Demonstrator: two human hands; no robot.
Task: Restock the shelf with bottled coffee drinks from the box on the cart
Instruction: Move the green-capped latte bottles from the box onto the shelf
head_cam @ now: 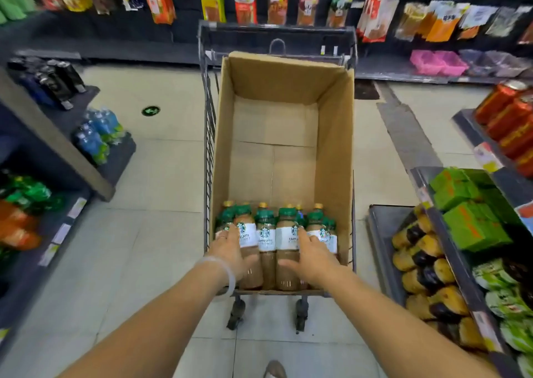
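Several bottled coffee drinks (266, 236), with green neck wraps, white labels and gold caps, stand packed at the near end of an open cardboard box (334, 146). The box sits in a wire cart (209, 135) in front of me. My left hand (230, 252) lies on the leftmost bottles, fingers stretched over them and thumb across a neighbouring bottle. My right hand (314, 258) rests on the right-hand bottles with its fingers extended. Neither hand has lifted a bottle. The far part of the box is bare cardboard.
Shelves flank the aisle: blue-capped bottles (98, 135) and green and orange packs on the left, packaged cakes (424, 265), green boxes (473, 221) and red cans (510, 118) on the right. Hanging snack bags cover the far wall. Tiled floor lies on both sides of the cart.
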